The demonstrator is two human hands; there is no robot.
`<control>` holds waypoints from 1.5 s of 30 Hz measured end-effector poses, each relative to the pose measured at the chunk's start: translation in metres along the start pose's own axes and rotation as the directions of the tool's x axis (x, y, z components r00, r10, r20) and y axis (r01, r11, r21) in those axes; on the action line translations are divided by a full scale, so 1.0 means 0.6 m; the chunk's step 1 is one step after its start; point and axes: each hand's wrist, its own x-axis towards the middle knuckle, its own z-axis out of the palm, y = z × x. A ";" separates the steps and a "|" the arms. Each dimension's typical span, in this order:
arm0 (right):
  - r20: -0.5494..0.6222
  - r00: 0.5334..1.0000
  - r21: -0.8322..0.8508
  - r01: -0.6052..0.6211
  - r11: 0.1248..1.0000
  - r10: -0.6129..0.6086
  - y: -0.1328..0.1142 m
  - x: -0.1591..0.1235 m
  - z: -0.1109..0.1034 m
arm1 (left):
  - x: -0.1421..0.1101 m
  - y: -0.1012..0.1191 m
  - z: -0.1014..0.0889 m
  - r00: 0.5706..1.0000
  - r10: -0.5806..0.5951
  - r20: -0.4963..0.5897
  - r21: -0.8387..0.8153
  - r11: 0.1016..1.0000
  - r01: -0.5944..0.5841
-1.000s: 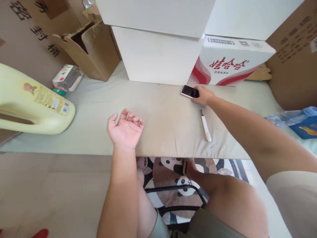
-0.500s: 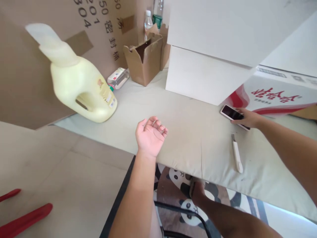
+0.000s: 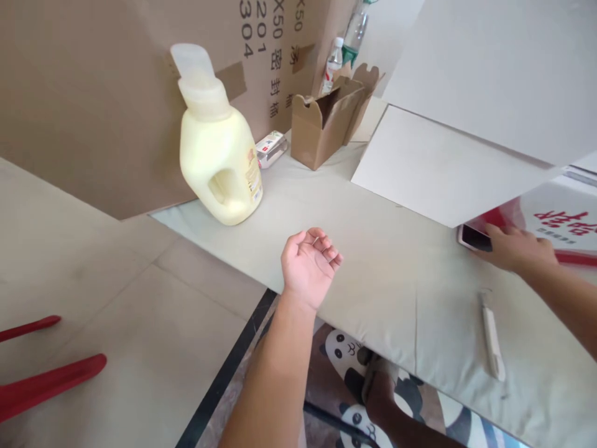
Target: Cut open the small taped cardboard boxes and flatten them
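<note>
My left hand is palm up above the table's front edge, fingers apart and loosely curled, with nothing in it. Over at the right, my right hand lies palm down over a smartphone, its fingers gripping it. Only the phone's left end, with a pale rim and dark screen, shows; the hand hides the rest. The phone is close against a white and red carton. Nearer to me, a white utility knife rests on the cloth-covered table, apart from both hands.
A pale yellow jug stands at the left by a large brown carton. Behind are a lying clear bottle, a small open cardboard box and upright bottles. White boxes fill the back right. Red legs show at lower left.
The view has swung left, so things sit farther right in the picture. My right hand has shifted over the phone and covers more of it, nearer the carton. My left hand keeps its pose.
</note>
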 end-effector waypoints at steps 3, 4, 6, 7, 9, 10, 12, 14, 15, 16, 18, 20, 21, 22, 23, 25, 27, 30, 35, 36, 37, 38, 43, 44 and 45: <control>-0.088 0.979 0.275 0.203 0.940 -0.186 -0.101 -0.007 -0.038 | 0.000 0.008 -0.002 1.000 -0.001 0.005 -0.016 1.000 0.002; -0.123 0.956 0.322 0.293 0.900 -0.267 -0.145 -0.002 -0.052 | 0.001 0.009 -0.002 1.000 0.000 0.004 -0.022 1.000 0.001; -0.182 0.911 0.371 0.411 0.833 -0.369 -0.242 0.021 -0.086 | 0.002 0.009 -0.003 1.000 -0.003 -0.001 -0.037 0.999 0.003; -0.218 0.890 0.391 0.456 0.799 -0.401 -0.294 0.038 -0.106 | 0.002 0.008 -0.003 1.000 -0.007 -0.005 -0.046 0.999 0.007; -0.367 0.801 0.455 0.598 0.660 -0.473 -0.395 0.078 -0.153 | 0.003 0.007 -0.003 1.000 -0.014 -0.010 -0.064 0.998 0.014; -0.453 0.741 0.477 0.671 0.568 -0.496 -0.443 0.099 -0.178 | 0.004 0.006 -0.003 1.000 -0.016 -0.012 -0.070 0.997 0.015; -0.515 0.744 0.553 0.668 0.498 -0.426 -0.525 0.138 -0.226 | 0.006 0.007 -0.003 1.000 -0.015 -0.018 -0.073 0.997 0.013; -0.481 0.788 0.610 0.616 0.498 -0.384 -0.584 0.169 -0.262 | 0.007 0.012 -0.002 1.000 -0.013 -0.025 -0.070 0.998 0.011; -0.449 0.813 0.639 0.582 0.503 -0.371 -0.602 0.180 -0.273 | 0.007 0.015 -0.002 1.000 -0.014 -0.027 -0.066 0.998 0.012; -0.424 0.827 0.653 0.562 0.508 -0.369 -0.614 0.188 -0.278 | 0.007 0.019 -0.002 0.999 -0.018 -0.029 -0.062 0.998 0.016; -0.401 0.839 0.660 0.544 0.518 -0.368 -0.618 0.190 -0.276 | 0.006 0.028 -0.003 0.999 -0.021 -0.033 -0.048 0.999 0.019; -0.425 0.834 0.650 0.551 0.522 -0.351 -0.598 0.172 -0.258 | 0.002 0.037 -0.006 0.999 -0.005 -0.042 -0.030 1.000 0.004; -0.451 0.830 0.653 0.558 0.513 -0.328 -0.581 0.156 -0.244 | 0.001 0.041 -0.008 0.999 0.016 -0.047 -0.019 1.000 -0.017; -0.481 0.825 0.661 0.563 0.495 -0.297 -0.560 0.135 -0.229 | -0.001 0.045 -0.009 0.998 0.045 -0.051 -0.009 0.999 -0.046; -0.513 0.818 0.674 0.571 0.468 -0.259 -0.535 0.109 -0.213 | -0.002 0.048 -0.011 0.995 0.081 -0.056 0.002 0.997 -0.081; -0.574 0.801 0.706 0.591 0.391 -0.174 -0.475 0.045 -0.179 | -0.004 0.050 -0.014 0.983 0.172 -0.066 0.036 0.985 -0.170; -0.616 0.782 0.730 0.611 0.306 -0.092 -0.404 -0.034 -0.145 | -0.002 0.048 -0.015 0.954 0.289 -0.078 0.100 0.955 -0.281; -0.652 0.756 0.750 0.635 0.185 0.048 -0.288 -0.169 -0.102 | 0.006 0.030 -0.013 0.850 0.517 -0.101 0.250 0.840 -0.481; -0.496 0.794 0.859 0.507 0.068 0.351 -0.140 -0.361 -0.049 | 0.017 -0.044 -0.004 0.709 0.657 0.254 0.564 0.495 -0.661; -0.457 0.793 0.876 0.481 0.047 0.402 -0.123 -0.383 -0.039 | 0.018 -0.064 -0.002 0.715 0.608 0.346 0.583 0.457 -0.671; -0.429 0.793 0.885 0.466 0.023 0.433 -0.111 -0.399 -0.028 | 0.017 -0.084 0.000 0.724 0.545 0.422 0.595 0.437 -0.675; -0.412 0.789 0.885 0.465 -0.004 0.455 -0.101 -0.409 -0.017 | 0.016 -0.103 0.001 0.734 0.478 0.483 0.605 0.423 -0.674; -0.363 0.808 0.881 0.459 -0.110 0.464 -0.070 -0.417 0.038 | 0.005 -0.164 0.016 0.642 0.423 0.639 0.604 0.240 -0.760; -0.367 0.823 0.885 0.453 -0.111 0.434 -0.064 -0.417 0.045 | 0.003 -0.168 0.021 0.594 0.448 0.668 0.587 0.173 -0.791; -0.382 0.835 0.886 0.452 -0.099 0.397 -0.057 -0.418 0.050 | 0.003 -0.170 0.027 0.556 0.455 0.696 0.578 0.104 -0.809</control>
